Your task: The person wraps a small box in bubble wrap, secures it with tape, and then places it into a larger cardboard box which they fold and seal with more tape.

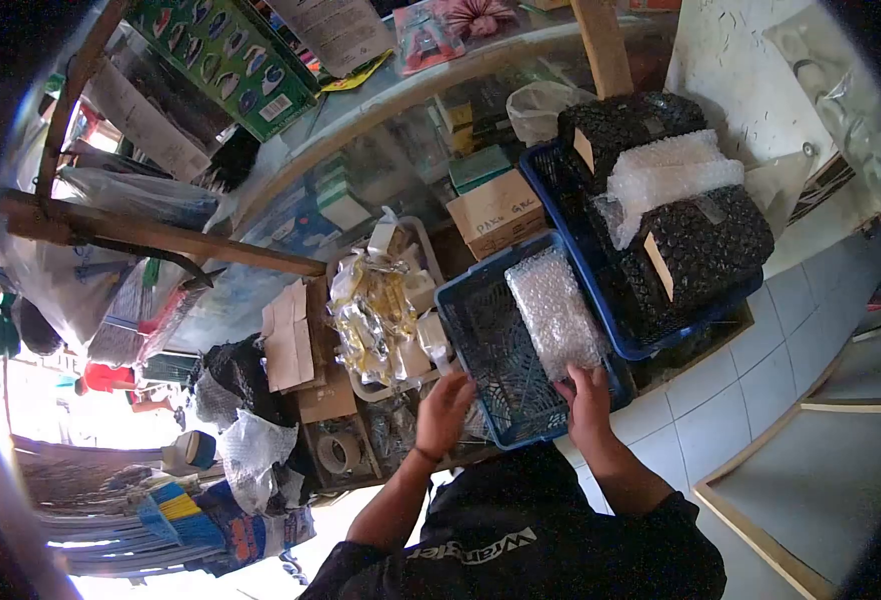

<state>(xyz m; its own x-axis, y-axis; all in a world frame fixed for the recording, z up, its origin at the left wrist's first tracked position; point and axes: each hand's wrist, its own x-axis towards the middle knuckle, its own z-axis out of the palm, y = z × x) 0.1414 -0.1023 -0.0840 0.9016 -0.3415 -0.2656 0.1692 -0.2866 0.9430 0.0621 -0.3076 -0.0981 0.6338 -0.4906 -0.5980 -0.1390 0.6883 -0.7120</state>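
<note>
A blue plastic basket (461, 300) stands in front of me with a bubble-wrapped parcel (553, 310) lying inside it on its right side. My right hand (589, 400) rests on the near end of that parcel, fingers spread over it. My left hand (445, 412) hovers at the basket's near left rim, fingers loosely curled, holding nothing that I can see.
A second blue basket (561, 215) behind holds black bubble-wrapped bundles (706, 245) and a clear bubble-wrap bundle (666, 175). A white basket of clear packets (371, 315) stands left. Cardboard boxes (496, 210), a tape roll (339, 452) and a glass counter (381, 110) surround them. Tiled floor lies right.
</note>
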